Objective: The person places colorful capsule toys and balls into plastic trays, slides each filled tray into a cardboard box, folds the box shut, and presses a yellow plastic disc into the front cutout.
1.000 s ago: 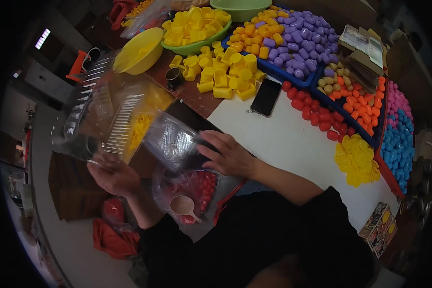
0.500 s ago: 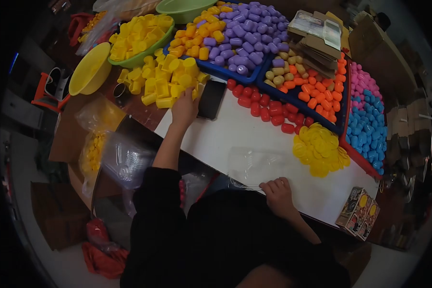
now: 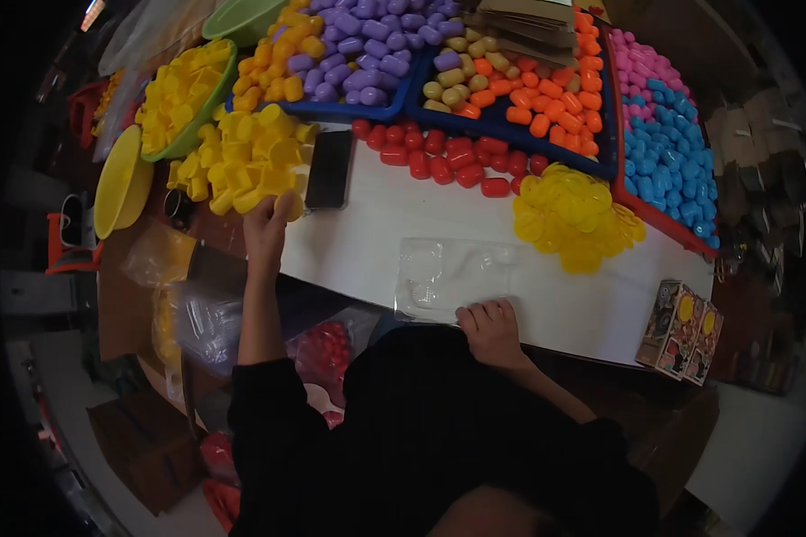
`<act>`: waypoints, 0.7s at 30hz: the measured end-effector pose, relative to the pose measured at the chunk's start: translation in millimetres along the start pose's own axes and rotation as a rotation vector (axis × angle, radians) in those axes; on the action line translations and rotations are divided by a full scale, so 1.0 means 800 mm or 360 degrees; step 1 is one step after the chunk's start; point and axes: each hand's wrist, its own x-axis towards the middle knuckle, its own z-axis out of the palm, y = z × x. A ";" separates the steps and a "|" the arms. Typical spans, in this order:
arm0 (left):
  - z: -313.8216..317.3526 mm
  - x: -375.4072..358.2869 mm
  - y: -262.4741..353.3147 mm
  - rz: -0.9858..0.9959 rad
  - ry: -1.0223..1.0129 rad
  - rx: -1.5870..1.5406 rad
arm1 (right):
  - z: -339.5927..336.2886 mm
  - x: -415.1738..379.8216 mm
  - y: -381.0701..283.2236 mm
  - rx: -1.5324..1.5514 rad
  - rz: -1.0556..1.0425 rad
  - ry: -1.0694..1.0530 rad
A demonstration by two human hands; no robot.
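Observation:
My left hand (image 3: pixel 267 225) is at the near edge of a heap of yellow plastic cups (image 3: pixel 242 166). Its fingers are closed, and a yellow cup shows beside the thumb, partly hidden by the hand. Just right of that hand lies a black phone (image 3: pixel 330 170). A clear moulded plastic tray (image 3: pixel 452 277) lies at the table's front edge. My right hand (image 3: pixel 493 329) has its fingers curled over the tray's near right corner. Flat yellow discs (image 3: pixel 575 215) are piled beyond the tray to the right.
Red capsules (image 3: pixel 457 157) line the near side of blue trays (image 3: pixel 510 139) with purple, orange and tan capsules. A red tray (image 3: pixel 663 219) holds blue and pink ones. Left stand a yellow bowl (image 3: pixel 121 192) and a green bowl (image 3: pixel 228 80). Printed boxes (image 3: pixel 676 331) stand front right.
The head view has shifted, so the table contents appear further up and left. My left hand has drawn slightly toward me along the yellow heap; my right hand stays at the tray's corner.

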 end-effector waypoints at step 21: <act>0.189 -0.156 -0.001 0.1043 -0.0104 -0.0007 | 0.083 0.268 0.141 -0.0804 0.0055 -0.0603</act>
